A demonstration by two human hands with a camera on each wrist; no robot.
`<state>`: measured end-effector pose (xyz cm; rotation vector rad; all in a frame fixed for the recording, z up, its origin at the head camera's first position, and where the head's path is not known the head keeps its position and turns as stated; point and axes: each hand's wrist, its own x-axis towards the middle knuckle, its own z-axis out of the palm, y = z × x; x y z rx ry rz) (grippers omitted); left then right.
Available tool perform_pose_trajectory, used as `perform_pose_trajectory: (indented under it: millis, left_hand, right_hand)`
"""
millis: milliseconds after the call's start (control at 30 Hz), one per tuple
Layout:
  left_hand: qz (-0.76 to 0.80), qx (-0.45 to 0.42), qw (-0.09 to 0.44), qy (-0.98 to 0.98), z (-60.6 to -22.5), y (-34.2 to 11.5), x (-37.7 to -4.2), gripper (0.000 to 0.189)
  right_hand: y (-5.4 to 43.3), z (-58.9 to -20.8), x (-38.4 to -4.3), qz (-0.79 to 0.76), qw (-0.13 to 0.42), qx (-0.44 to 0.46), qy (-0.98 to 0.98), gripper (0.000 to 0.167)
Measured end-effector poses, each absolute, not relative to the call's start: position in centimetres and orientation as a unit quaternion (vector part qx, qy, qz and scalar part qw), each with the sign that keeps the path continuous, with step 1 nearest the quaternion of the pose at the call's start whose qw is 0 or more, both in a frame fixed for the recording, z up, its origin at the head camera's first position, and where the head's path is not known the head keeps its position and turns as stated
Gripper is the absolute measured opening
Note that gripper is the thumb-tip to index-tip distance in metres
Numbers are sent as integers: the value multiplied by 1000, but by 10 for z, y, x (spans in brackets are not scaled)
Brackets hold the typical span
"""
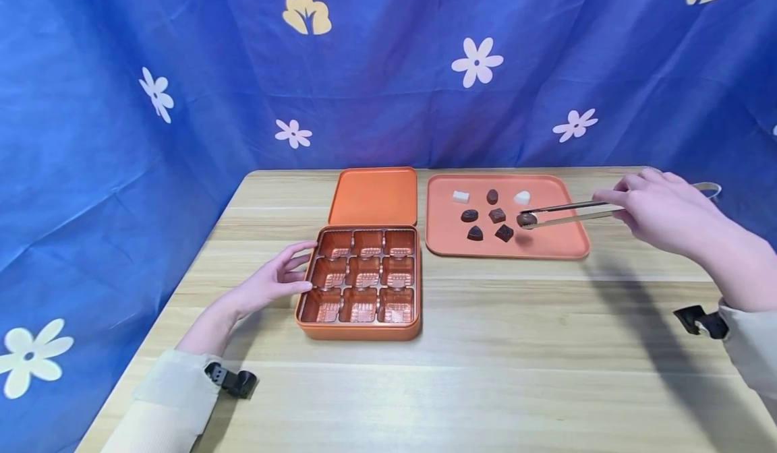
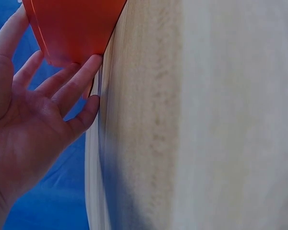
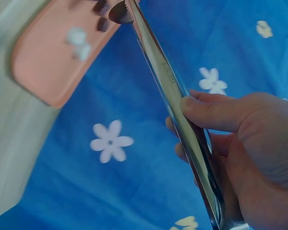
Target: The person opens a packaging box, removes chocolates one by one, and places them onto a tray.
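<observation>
My right hand [image 1: 674, 210] holds metal tongs [image 3: 173, 100], thumb along one arm and fingers on the other. Between the tong tips is a round brown chocolate [image 1: 526, 220], raised over the pink tray [image 1: 564, 240] with a shadow below it. On that tray lie several dark chocolates [image 1: 504, 232] and two white ones, one a block [image 1: 461, 196] and one rounded [image 1: 522, 197]. My left hand [image 1: 270, 281] rests its fingertips against the left side of an orange box [image 1: 364, 333], whose brown insert [image 1: 362, 271] has bare square compartments. In the left wrist view its fingers are spread and fairly straight.
An orange lid [image 1: 376, 197] lies flat behind the box, left of the tray. The wooden table [image 1: 485, 372] reaches back to a blue cloth [image 1: 376, 69] with flowers printed on it, which also hangs along the left side.
</observation>
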<state>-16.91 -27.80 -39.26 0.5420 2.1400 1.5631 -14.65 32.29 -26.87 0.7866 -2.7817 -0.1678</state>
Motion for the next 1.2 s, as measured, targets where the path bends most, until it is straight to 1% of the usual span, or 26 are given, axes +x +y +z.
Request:
perform_pose_trajectory:
  millis: [100,400,733,867,1000,1200]
  left_hand:
    - [563,195,218,773,-392,-278,-169,72]
    - [568,203,218,767,-393,-276,-170,72]
    - [567,202,217,768,-395,-277,-169,71]
    - [568,199,218,768,-396,-278,-169,71]
    - [566,198,214,771,-395,-278,-169,72]
    - [561,197,210,776,-394,-278,-169,73]
  right_hand:
    - [330,-275,-151,-65,98,255,-960,38]
    - [340,-293,-163,-77,39,253,-964,34]
    - [341,-300,-169,-58,11,240,-969,34]
    - [347,-302,-167,-45,16,237,-970,34]
    - [353,-301,-160,-30,36,219,-975,39]
    - [361,-313,-151,30,109,201,-973,44]
